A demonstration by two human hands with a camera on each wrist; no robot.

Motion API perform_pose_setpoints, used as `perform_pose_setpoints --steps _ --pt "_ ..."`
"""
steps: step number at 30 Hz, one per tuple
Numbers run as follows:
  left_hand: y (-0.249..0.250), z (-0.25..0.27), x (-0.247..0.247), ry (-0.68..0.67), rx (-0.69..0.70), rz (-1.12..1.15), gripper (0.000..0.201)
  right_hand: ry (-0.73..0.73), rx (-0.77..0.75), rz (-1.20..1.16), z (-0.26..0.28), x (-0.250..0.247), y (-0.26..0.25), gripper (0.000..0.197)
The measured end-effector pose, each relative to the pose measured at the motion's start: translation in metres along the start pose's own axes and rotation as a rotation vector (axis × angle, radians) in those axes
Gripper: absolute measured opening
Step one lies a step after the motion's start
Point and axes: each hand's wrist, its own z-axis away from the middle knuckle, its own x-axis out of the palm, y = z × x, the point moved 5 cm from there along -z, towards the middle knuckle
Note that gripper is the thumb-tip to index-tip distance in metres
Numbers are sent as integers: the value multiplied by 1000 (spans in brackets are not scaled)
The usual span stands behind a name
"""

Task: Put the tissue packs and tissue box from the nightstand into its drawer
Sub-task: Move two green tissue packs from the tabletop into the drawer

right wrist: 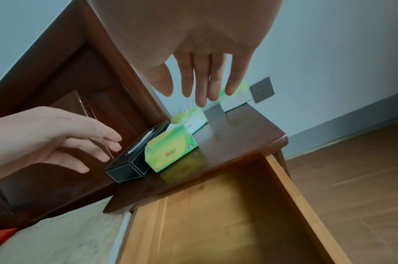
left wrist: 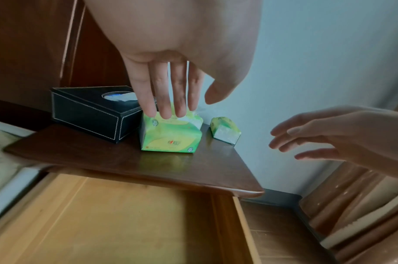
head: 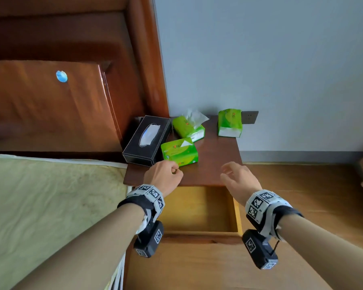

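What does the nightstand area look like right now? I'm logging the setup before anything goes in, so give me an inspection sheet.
Surface: nightstand top, dark wood; drawer below pulled open, nothing seen inside.
Job's things: black tissue box; three green tissue packs, near, middle, far, all on top.
Clutter: nothing seen.
Hands: left hand and right hand open, holding nothing.
Cables: nothing seen.
Surroundings: bed, headboard, wall socket.

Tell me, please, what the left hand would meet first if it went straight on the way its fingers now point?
Most likely the nearest green tissue pack: the left hand hangs just short of it, holding nothing, fingers aimed at its top front edge. The black tissue box lies just to its left. Depth is unclear, so contact cannot be judged.
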Motion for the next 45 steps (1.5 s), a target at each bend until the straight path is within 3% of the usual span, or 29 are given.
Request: perform_pose_setpoints --steps 7,13,26,39,45 --pt "34 33 -59 -115 -77 -48 33 -76 113 -8 31 -65 -18 28" --pt "35 15 -74 -171 -87 -41 34 -139 187 11 9 -79 -23 31" --pt "21 -130 -15 -403 25 -160 39 -113 338 35 -119 -53 -8 38" --pt "12 -183 39 -553 44 -205 47 -197 347 134 -235 -48 34 59" --pt "6 -193 56 -502 60 -268 43 -234 346 155 -278 -41 50 66"
